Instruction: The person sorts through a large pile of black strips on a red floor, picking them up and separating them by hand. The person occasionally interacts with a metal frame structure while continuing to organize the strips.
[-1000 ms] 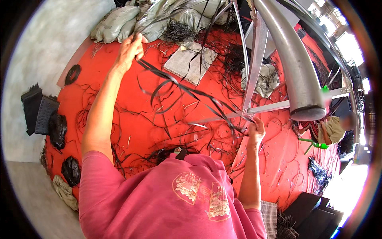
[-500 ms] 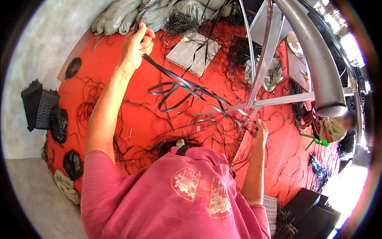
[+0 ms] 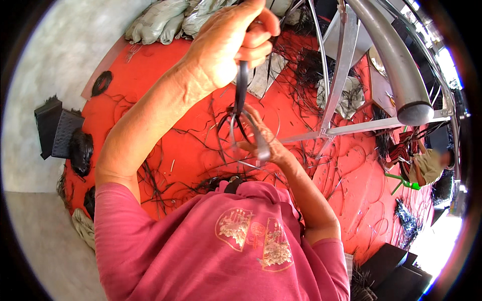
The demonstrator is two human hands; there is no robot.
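High in the view, my left hand (image 3: 233, 47) is closed around black flat strips (image 3: 242, 85). They hang straight down from the fist and spread into loose loops below it. My right hand (image 3: 266, 140) is just beneath, at the loops, its thumb and fingers apart. A motion-blurred strip crosses in front of its palm, and the hand does not appear closed on it. To the right of both hands stands a grey metal tube frame (image 3: 341, 65), its thick capped tube nearest to me.
Black strip scraps litter the red floor (image 3: 351, 200). A pale slab (image 3: 271, 72) lies partly behind my left hand, with pale sacks (image 3: 158, 22) at the back. Dark woven panels (image 3: 60, 130) lean at the left wall. Another person (image 3: 427, 165) sits near a green stool (image 3: 409, 184) at right.
My left hand has come right and nearer, still gripping the strips. My right hand has moved left and up to the loops, its fingers now apart. The strips hang down instead of stretching sideways.
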